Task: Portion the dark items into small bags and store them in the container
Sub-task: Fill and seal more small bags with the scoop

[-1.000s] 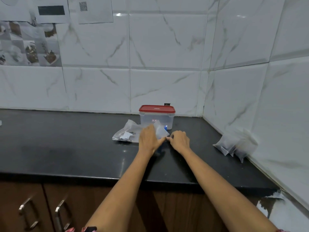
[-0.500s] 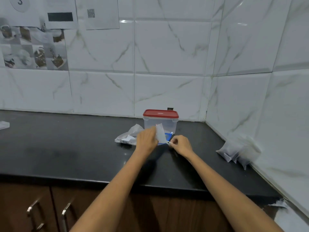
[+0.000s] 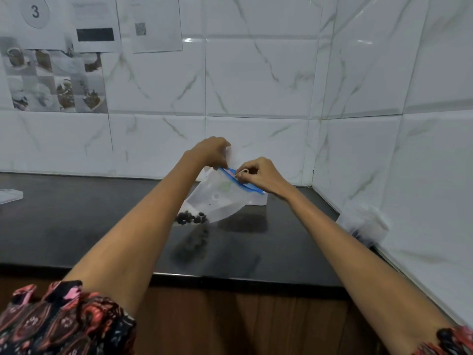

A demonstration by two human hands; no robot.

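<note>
Both bare forearms reach forward and upward from the lower corners of the view, converging toward the middle. The left hand (image 3: 208,152) is raised a little higher than the other, knuckles up and wrist bent downward, its curled fingertips pinching the left end of the blue zip strip of a clear plastic bag with dark pieces inside (image 3: 217,198). The right hand (image 3: 258,175) sits just beside it, slightly lower, back of the hand facing up, fingers curled inward and pinching the same strip. Dark floral sleeves (image 3: 66,321) cover the upper arms.
</note>
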